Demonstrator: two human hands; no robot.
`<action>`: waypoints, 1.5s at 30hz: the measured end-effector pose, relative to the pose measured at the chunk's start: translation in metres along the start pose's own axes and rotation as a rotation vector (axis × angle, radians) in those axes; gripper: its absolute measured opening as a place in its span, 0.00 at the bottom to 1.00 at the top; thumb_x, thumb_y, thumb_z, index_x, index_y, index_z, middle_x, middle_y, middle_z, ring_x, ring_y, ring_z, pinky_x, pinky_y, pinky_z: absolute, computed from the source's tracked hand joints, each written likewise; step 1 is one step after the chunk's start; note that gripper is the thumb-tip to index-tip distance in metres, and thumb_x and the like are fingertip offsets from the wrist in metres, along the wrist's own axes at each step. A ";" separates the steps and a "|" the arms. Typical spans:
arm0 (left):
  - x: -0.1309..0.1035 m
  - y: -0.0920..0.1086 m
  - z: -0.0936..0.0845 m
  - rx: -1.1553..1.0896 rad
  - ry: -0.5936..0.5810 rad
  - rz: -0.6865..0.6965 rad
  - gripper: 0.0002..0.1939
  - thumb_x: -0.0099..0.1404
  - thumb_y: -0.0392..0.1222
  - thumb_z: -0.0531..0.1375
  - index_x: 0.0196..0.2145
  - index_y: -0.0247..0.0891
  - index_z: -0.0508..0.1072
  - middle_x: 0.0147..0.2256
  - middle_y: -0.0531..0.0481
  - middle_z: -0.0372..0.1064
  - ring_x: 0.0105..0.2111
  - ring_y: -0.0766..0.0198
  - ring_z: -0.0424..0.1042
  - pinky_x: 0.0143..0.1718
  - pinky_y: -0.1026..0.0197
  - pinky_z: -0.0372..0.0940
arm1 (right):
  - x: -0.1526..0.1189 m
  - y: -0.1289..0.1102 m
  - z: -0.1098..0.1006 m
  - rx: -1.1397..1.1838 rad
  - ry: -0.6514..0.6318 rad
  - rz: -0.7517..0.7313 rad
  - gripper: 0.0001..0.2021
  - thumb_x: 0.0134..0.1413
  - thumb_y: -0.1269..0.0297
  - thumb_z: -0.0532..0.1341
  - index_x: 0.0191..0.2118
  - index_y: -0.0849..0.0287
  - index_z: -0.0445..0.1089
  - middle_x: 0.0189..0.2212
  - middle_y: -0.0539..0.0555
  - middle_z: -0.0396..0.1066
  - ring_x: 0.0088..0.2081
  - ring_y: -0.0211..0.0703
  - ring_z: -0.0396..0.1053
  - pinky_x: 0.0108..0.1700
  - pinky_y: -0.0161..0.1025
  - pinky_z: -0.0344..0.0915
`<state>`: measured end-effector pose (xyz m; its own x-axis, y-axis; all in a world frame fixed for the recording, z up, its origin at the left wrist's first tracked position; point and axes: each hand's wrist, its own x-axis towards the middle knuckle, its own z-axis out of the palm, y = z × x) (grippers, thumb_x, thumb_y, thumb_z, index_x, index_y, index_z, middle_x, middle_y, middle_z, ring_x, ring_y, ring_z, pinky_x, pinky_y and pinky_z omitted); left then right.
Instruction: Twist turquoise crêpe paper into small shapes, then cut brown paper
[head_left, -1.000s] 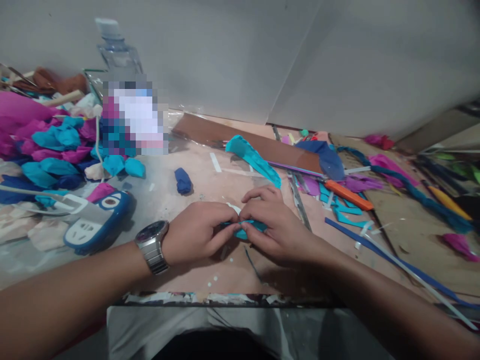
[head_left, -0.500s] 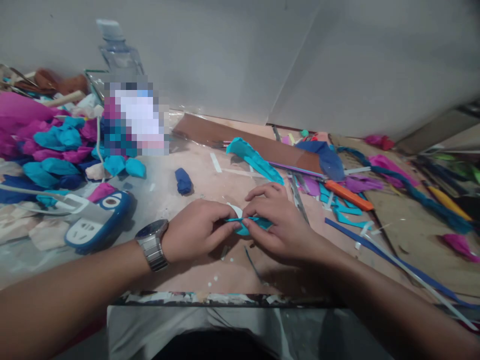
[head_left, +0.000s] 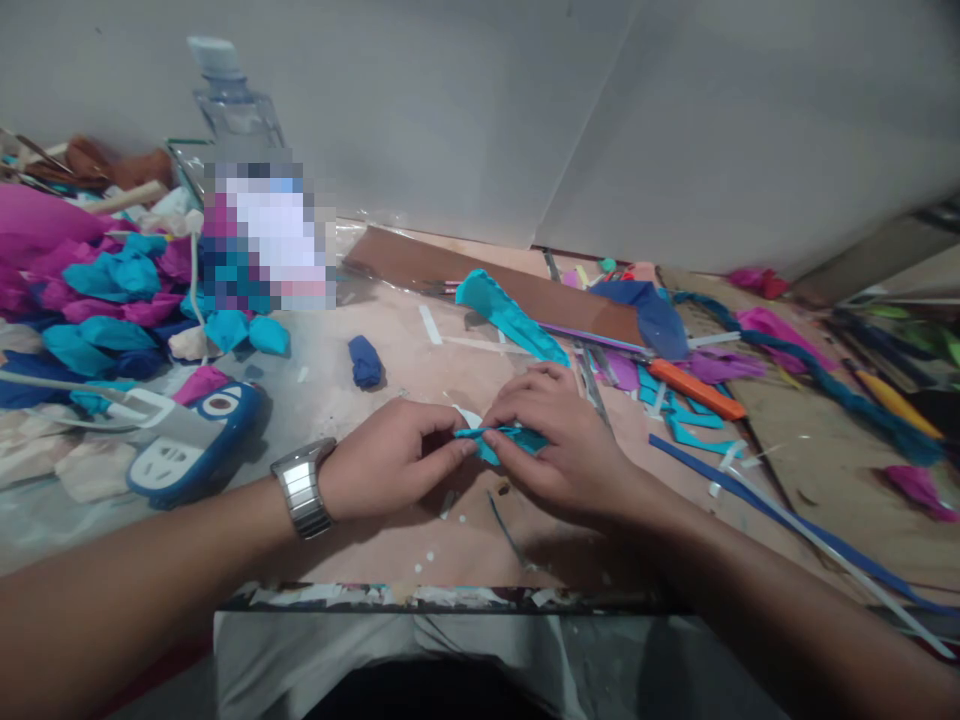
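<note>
A small folded piece of turquoise crepe paper [head_left: 489, 450] is stretched between my two hands, low over the table. My left hand [head_left: 401, 455], with a metal watch [head_left: 304, 488] on its wrist, pinches the left end between thumb and forefinger. My right hand [head_left: 559, 440] grips the right part, its thumb on the near side and its fingers curled over, hiding some of the paper. Just behind the fingertips a white scrap [head_left: 469, 416] shows. Beyond my right hand lies a longer turquoise crepe strip [head_left: 514, 318].
To the left are a blue-and-white power strip [head_left: 196, 445], a heap of crepe paper pieces [head_left: 112, 275] and a clear bottle [head_left: 238, 115]. A dark blue roll [head_left: 365, 362] lies mid-table. On the right are an orange cutter [head_left: 697, 390], a blue strip [head_left: 787, 515] and cardboard [head_left: 810, 440].
Both hands keep hold of the turquoise paper. My right hand's fingers have shifted slightly left along it, and the fold is a little differently turned. Other things look the same.
</note>
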<state>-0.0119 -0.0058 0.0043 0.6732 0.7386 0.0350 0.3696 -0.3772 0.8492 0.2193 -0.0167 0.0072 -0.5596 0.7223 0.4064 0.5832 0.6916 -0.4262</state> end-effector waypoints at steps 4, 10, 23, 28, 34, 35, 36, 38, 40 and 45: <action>0.000 -0.004 0.003 -0.181 -0.014 -0.039 0.18 0.75 0.48 0.56 0.30 0.35 0.73 0.26 0.52 0.71 0.26 0.68 0.70 0.29 0.67 0.64 | 0.001 -0.001 0.000 0.000 0.011 -0.036 0.03 0.66 0.65 0.63 0.41 0.53 0.75 0.35 0.50 0.78 0.42 0.44 0.73 0.64 0.54 0.53; 0.000 -0.003 0.003 -0.440 -0.076 -0.157 0.15 0.74 0.47 0.57 0.33 0.35 0.72 0.27 0.53 0.71 0.24 0.69 0.70 0.26 0.67 0.66 | -0.001 0.001 0.000 -0.013 0.076 -0.112 0.04 0.64 0.67 0.65 0.41 0.51 0.77 0.33 0.47 0.79 0.40 0.41 0.75 0.66 0.54 0.52; 0.000 -0.007 0.003 -0.353 -0.024 -0.104 0.17 0.75 0.50 0.57 0.34 0.35 0.72 0.27 0.54 0.71 0.25 0.69 0.66 0.27 0.67 0.62 | 0.000 -0.001 -0.002 -0.061 0.057 -0.120 0.04 0.66 0.65 0.64 0.42 0.51 0.78 0.34 0.48 0.80 0.42 0.43 0.75 0.64 0.54 0.53; -0.001 -0.003 -0.001 0.077 0.068 0.073 0.14 0.76 0.44 0.55 0.36 0.36 0.76 0.30 0.52 0.74 0.30 0.66 0.69 0.34 0.64 0.61 | 0.001 -0.002 -0.002 -0.073 0.060 -0.100 0.04 0.66 0.64 0.64 0.40 0.52 0.78 0.34 0.49 0.79 0.45 0.45 0.74 0.64 0.53 0.53; 0.000 -0.007 0.001 0.473 0.140 0.273 0.15 0.77 0.41 0.52 0.35 0.37 0.75 0.29 0.51 0.72 0.30 0.64 0.69 0.32 0.62 0.57 | 0.002 -0.004 -0.002 -0.044 0.019 -0.041 0.04 0.66 0.64 0.64 0.38 0.54 0.76 0.34 0.52 0.79 0.50 0.50 0.72 0.59 0.54 0.55; -0.001 -0.008 0.002 0.530 0.152 0.306 0.16 0.77 0.40 0.51 0.34 0.37 0.74 0.28 0.51 0.72 0.29 0.63 0.69 0.31 0.61 0.57 | 0.002 -0.005 -0.002 -0.034 0.004 -0.034 0.04 0.66 0.65 0.64 0.38 0.54 0.76 0.34 0.52 0.78 0.51 0.51 0.71 0.59 0.54 0.55; -0.001 -0.009 0.002 0.580 0.161 0.337 0.16 0.77 0.39 0.51 0.33 0.37 0.74 0.28 0.50 0.71 0.29 0.63 0.68 0.31 0.61 0.57 | 0.002 -0.006 -0.002 -0.023 -0.016 -0.026 0.04 0.66 0.66 0.63 0.38 0.55 0.75 0.34 0.52 0.78 0.52 0.52 0.70 0.60 0.55 0.54; -0.002 -0.009 0.002 0.648 0.168 0.385 0.17 0.77 0.38 0.50 0.33 0.37 0.73 0.28 0.50 0.70 0.29 0.62 0.68 0.31 0.60 0.57 | 0.003 -0.008 -0.003 -0.001 -0.066 -0.002 0.04 0.66 0.69 0.61 0.39 0.55 0.74 0.35 0.53 0.78 0.54 0.53 0.68 0.61 0.57 0.53; -0.002 -0.008 0.003 0.667 0.173 0.410 0.16 0.77 0.38 0.49 0.34 0.37 0.73 0.29 0.49 0.70 0.29 0.62 0.68 0.31 0.60 0.57 | 0.003 -0.011 -0.005 0.020 -0.112 0.025 0.05 0.66 0.69 0.60 0.38 0.56 0.72 0.36 0.54 0.77 0.55 0.54 0.67 0.62 0.58 0.53; -0.001 -0.004 0.003 0.570 0.174 0.306 0.13 0.77 0.39 0.52 0.37 0.38 0.73 0.32 0.50 0.74 0.32 0.62 0.71 0.33 0.61 0.60 | 0.004 -0.013 -0.005 0.040 -0.116 0.049 0.05 0.66 0.68 0.58 0.38 0.55 0.69 0.37 0.55 0.76 0.53 0.53 0.67 0.59 0.56 0.55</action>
<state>-0.0125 -0.0070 -0.0012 0.7059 0.6129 0.3550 0.4912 -0.7847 0.3781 0.2122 -0.0224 0.0186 -0.5963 0.7489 0.2892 0.5892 0.6529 -0.4761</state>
